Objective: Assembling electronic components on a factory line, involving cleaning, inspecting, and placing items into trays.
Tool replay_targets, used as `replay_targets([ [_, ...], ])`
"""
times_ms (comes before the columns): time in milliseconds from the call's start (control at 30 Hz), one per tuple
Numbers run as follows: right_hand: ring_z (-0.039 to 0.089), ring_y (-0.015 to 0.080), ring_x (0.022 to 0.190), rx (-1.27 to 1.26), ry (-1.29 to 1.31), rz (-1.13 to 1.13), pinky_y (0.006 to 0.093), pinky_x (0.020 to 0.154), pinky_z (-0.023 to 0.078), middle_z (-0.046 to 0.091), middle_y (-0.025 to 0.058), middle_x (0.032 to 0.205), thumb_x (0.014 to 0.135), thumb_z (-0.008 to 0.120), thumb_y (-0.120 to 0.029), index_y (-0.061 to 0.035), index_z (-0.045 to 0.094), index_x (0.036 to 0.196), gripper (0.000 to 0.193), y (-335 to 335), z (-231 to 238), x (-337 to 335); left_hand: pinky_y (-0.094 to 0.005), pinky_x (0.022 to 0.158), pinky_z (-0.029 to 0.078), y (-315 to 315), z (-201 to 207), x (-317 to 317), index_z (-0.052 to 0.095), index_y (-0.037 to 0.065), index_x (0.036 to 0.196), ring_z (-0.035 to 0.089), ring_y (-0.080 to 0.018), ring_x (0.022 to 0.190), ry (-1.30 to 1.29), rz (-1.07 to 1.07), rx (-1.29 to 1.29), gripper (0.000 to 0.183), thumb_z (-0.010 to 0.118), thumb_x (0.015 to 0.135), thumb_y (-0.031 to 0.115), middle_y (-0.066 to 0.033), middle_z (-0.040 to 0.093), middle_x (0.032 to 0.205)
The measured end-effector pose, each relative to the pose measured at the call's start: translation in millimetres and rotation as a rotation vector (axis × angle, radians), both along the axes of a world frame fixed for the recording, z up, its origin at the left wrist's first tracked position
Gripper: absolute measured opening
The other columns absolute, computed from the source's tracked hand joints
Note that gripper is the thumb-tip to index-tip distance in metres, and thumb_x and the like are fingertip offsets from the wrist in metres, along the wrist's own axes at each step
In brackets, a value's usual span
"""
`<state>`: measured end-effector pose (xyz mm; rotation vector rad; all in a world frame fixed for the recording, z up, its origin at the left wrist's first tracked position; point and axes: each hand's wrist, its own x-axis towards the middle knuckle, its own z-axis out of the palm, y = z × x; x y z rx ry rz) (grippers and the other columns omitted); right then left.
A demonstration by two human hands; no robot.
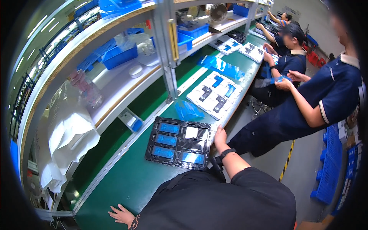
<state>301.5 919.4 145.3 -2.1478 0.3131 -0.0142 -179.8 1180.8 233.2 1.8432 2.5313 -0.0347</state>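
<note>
Plainly open, my left hand point(122, 214) lies on the green surface point(126, 180) with its fingers spread and nothing held, while my right hand point(220, 138) is partly curled at the right edge of the black tray point(179, 147), though I cannot tell how firmly it grips. That tray lies on the surface ahead of me, with three blue pieces point(165, 140) down its left side and another at its lower right. Past it come crumpled blue film point(189, 110), then a white tray point(217, 92) bearing blue and black pieces, near a standing co-worker point(280, 111).
</note>
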Motion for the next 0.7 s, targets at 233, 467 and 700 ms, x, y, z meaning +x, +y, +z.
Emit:
replay_targets([
  [233,0.059,0.0204,0.050,-0.225,0.783,1.011,0.0304,0.045,0.047,0.065,0.0200,0.080,0.090,0.050,-0.035,0.0053,0.058,0.098,0.042,-62,218,22,-0.0543,0.108,0.010,15,12,-33,0.024,0.006,0.140,0.009,-0.0329,0.137,-0.047,-0.208,-0.031,0.060,0.039,0.093,0.040,-0.0198,0.012,0.146],
  [467,0.062,0.0263,0.058,0.873,-0.302,2.367,0.0296,0.056,0.050,0.063,0.0260,0.089,0.089,0.056,-0.024,0.0155,0.056,0.097,0.041,42,469,-86,-0.0493,0.110,0.005,15,12,-30,0.024,0.006,0.140,0.009,-0.0313,0.137,-0.106,-0.221,-0.011,0.061,0.041,0.091,0.037,-0.0175,0.012,0.147],
  [700,0.041,0.0112,0.049,0.581,-1.320,1.730,0.0228,0.041,0.028,0.052,0.0060,0.070,0.064,0.061,-0.004,-0.0011,0.061,0.089,0.025,130,491,-221,-0.0494,0.110,0.005,5,28,-31,0.030,0.004,0.137,0.011,-0.0321,0.137,-0.231,-0.209,0.047,0.062,0.048,0.087,0.036,-0.0205,0.016,0.145],
])
